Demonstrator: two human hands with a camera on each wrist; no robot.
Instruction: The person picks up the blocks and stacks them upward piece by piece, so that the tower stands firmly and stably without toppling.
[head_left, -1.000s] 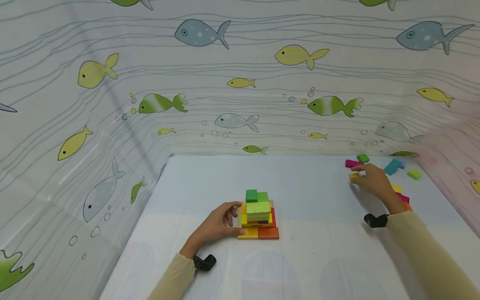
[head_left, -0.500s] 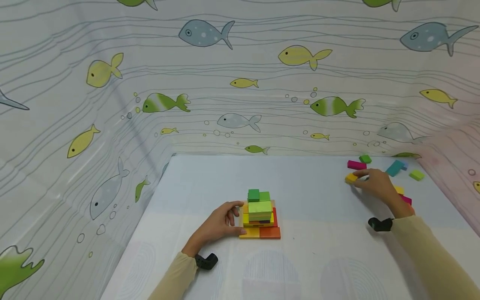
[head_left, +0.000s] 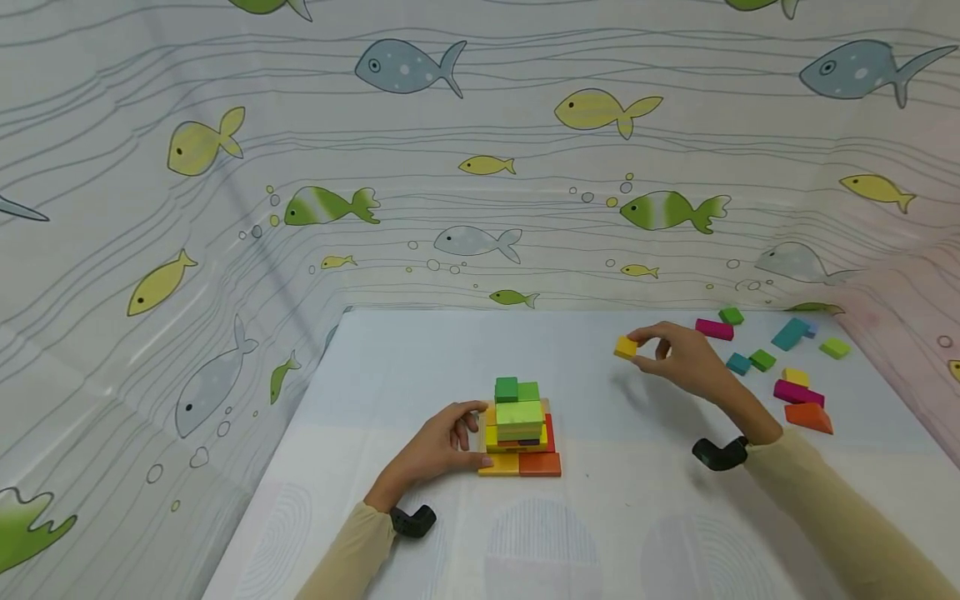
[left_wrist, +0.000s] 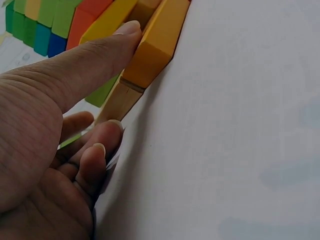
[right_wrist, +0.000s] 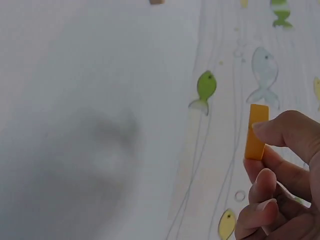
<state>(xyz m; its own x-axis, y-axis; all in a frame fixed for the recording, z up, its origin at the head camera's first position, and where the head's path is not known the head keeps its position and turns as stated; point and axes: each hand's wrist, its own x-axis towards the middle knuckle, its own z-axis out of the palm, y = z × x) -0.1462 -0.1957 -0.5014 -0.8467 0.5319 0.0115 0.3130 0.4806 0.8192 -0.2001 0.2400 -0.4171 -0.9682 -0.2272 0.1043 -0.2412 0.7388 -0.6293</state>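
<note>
In the head view, a stack of coloured wooden blocks (head_left: pixel 520 418) stands on the table, green on top, yellow, orange and red lower down. My left hand (head_left: pixel 438 443) holds it from the left side, thumb at the front and index finger at the back corner. The left wrist view shows that thumb lying against an orange block (left_wrist: pixel 154 50), the other fingers curled beside the base. Above the table, to the right of the stack, my right hand (head_left: pixel 684 360) pinches a yellow-orange block (head_left: pixel 626 347) between thumb and fingers. The right wrist view shows this block (right_wrist: pixel 256 142) held upright.
Loose blocks lie at the right of the table: a magenta one (head_left: pixel 715 329), a teal one (head_left: pixel 791 334), an orange wedge (head_left: pixel 809 418) and several others. A fish-patterned sheet (head_left: pixel 480 125) rises behind the white table (head_left: pixel 420 350).
My right hand has picked up the yellow-orange block from among the loose blocks and carried it left toward the stack. My left hand has stayed at the stack.
</note>
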